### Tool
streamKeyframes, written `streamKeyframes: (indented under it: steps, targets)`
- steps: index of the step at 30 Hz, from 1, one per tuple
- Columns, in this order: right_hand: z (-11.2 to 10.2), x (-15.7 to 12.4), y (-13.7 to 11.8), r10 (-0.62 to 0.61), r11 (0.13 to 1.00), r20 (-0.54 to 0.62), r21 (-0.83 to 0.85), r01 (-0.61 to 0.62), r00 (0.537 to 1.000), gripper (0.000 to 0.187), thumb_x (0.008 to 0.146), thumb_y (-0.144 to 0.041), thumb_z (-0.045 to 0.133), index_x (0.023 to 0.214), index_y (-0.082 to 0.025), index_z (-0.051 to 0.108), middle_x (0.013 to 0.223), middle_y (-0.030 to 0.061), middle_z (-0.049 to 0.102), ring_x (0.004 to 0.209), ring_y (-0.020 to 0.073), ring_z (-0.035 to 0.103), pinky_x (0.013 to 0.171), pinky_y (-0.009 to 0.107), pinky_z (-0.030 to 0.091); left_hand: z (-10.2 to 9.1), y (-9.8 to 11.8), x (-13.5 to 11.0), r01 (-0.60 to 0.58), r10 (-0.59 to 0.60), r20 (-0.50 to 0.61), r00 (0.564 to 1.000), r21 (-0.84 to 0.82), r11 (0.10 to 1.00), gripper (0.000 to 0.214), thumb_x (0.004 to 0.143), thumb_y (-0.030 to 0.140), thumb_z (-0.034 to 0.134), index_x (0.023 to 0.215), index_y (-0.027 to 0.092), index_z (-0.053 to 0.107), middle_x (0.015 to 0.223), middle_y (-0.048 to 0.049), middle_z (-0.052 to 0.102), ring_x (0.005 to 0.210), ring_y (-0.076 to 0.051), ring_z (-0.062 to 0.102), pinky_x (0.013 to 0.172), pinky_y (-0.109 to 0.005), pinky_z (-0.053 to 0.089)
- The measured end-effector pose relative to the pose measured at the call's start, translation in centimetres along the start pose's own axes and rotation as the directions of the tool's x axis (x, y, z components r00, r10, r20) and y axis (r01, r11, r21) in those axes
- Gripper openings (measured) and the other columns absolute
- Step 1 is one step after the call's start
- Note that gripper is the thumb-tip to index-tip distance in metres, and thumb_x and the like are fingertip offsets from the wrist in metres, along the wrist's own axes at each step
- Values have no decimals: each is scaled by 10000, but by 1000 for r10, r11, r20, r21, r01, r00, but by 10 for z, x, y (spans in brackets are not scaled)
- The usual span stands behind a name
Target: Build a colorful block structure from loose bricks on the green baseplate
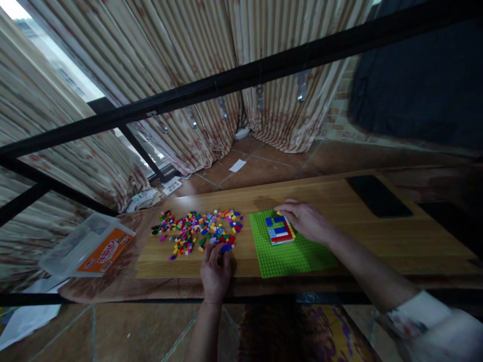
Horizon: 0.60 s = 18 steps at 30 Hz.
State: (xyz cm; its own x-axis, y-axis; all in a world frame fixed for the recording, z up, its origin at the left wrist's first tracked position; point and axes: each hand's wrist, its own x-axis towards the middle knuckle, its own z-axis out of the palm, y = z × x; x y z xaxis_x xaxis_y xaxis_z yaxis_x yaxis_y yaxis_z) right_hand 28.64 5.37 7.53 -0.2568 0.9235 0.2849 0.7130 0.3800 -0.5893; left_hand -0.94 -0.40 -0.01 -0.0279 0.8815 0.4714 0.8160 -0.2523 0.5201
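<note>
So the hands are well apart. Left hand (216, 274) is at the near edge of the loose brick pile (188, 229), fingers curled right by a blue brick (226, 248); can't tell if it's gripping anything. Right hand (307, 220) has its fingertips at the far edge of the little brick build (279, 231), which sits on the green baseplate (271, 266). Can't tell if they're pinching a piece. Clear box (62, 251) is off left.
</note>
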Motion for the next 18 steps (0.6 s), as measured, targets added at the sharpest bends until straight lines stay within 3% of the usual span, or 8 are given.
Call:
streamKeyframes:
  steps: [4,8,14,18]
  targets:
    - [5,12,5,-119,988,136,-82,131,984,292,939,-242,427,951,-240,719,920,41,677,908,182,612,843,327,457,0,0,0,8,-8,9,1000,-1,1000,220,859,231,558,1064,199,632,1055,-81,610,894,-182,643,774,-297,541]
    - [8,18,8,-132,989,204,-41,143,970,261,926,-242,462,997,-252,713,944,34,695,937,184,617,870,339,462,0,0,0,16,-17,17,1000,14,1000,221,859,227,556,1062,196,637,1063,-83,615,916,-185,641,795,-299,538]
    - [9,20,9,-3,994,210,104,-20,978,228,872,-246,542,1009,-295,718,1013,0,727,939,180,659,863,336,496,0,0,0,12,-12,6,1000,11,1000,223,858,234,561,1064,206,640,1055,-76,618,936,-190,641,816,-302,535]
    - [15,19,14,111,940,237,289,-179,965,226,818,-220,602,1002,-272,724,990,7,744,891,172,687,835,328,527,0,1,0,22,-22,8,1000,-19,1000,223,856,227,564,1066,210,637,1062,-71,612,919,-181,644,823,-302,531]
